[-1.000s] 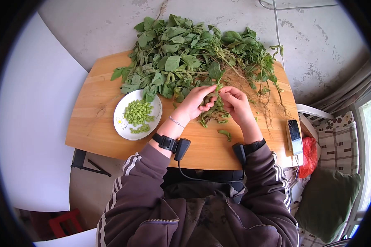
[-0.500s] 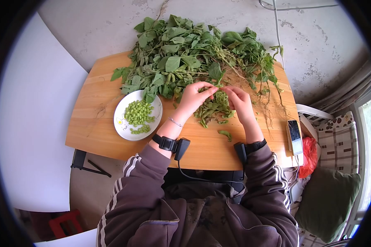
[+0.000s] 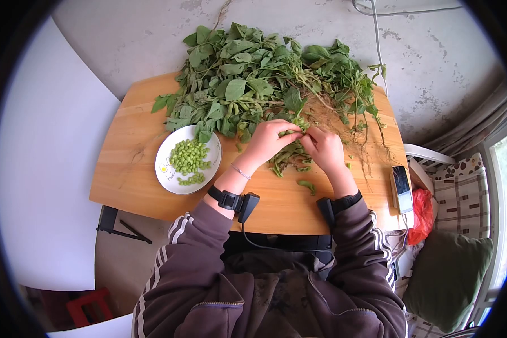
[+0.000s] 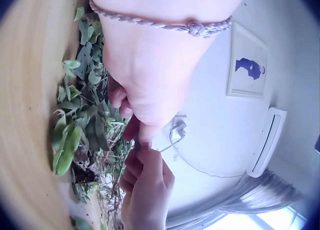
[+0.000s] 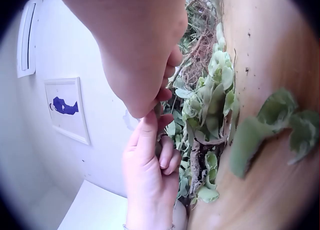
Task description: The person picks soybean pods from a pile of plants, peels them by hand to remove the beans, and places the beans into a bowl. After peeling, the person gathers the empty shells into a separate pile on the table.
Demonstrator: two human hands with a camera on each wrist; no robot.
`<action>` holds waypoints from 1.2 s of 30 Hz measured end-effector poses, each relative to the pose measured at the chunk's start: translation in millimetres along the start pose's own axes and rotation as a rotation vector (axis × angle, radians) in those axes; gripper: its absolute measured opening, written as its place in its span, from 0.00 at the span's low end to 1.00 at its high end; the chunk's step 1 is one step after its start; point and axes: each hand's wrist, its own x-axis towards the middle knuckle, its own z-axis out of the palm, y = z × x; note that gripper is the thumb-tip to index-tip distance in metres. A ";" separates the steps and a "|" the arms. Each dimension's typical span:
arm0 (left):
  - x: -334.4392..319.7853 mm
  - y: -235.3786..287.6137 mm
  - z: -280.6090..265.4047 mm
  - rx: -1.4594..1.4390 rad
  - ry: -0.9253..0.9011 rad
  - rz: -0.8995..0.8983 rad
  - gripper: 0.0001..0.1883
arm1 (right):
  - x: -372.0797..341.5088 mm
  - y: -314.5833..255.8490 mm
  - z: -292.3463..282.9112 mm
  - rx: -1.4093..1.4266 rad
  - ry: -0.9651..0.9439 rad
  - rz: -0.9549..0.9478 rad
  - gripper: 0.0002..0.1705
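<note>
Left hand point(image 3: 269, 141) and right hand point(image 3: 327, 147): sit a little nearer the body than half a second ago, with fingertips still meeting in front of the chest.
Desk point(image 3: 118, 169): spreads wide and pale-wooden under everything being worked on.
Leafy plants point(image 3: 236, 67): lie heaped along the far side of the desk, trailing thin roots point(image 3: 366, 141) at the right end.
Green cushion point(image 3: 450, 276): rests beyond the right edge of the desk, near a crumpled red bag point(image 3: 421, 217).
White plate point(image 3: 214, 149): stays in the same place, to the left of the hands and close to the leaves.
Pod pile point(image 3: 284, 158): lies just beneath the hands, partly covered by them, with split green pods showing in the wrist views.
Phone point(image 3: 402, 188): lies near the right edge of the desk, beside a cable.
Left fingers point(image 5: 172, 160): curl inward, pinching with the thumb.
Right fingers point(image 4: 131, 176): curl too, pinching right against the left fingertips.
Loose pod point(image 3: 307, 186): lies on bare wood, apart from the pile, toward the body.
Green piece point(image 5: 158, 110): sits gripped between both sets of fingertips, mostly hidden, too covered to tell whether whole or opened.
Shelled beans point(image 3: 188, 155): fill the middle of the plate in a loose heap.
</note>
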 end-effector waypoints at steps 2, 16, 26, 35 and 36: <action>-1.4 -2.7 0.9 -0.003 -0.040 -0.001 0.11 | 0.4 1.3 -0.6 -0.036 -0.002 -0.030 0.12; -4.7 8.1 6.1 0.125 -0.011 0.020 0.09 | 2.5 4.2 2.5 0.188 -0.063 0.207 0.14; -1.5 16.9 10.3 -0.083 0.122 -0.053 0.10 | 5.4 -0.5 -1.6 1.454 -0.176 0.686 0.15; -1.0 -5.4 12.5 -0.157 0.084 -0.021 0.11 | 3.1 8.7 -1.3 1.280 -0.128 0.661 0.13; 0.8 -4.8 11.9 -0.183 0.111 0.003 0.11 | 3.6 6.6 -1.4 1.242 -0.134 0.652 0.13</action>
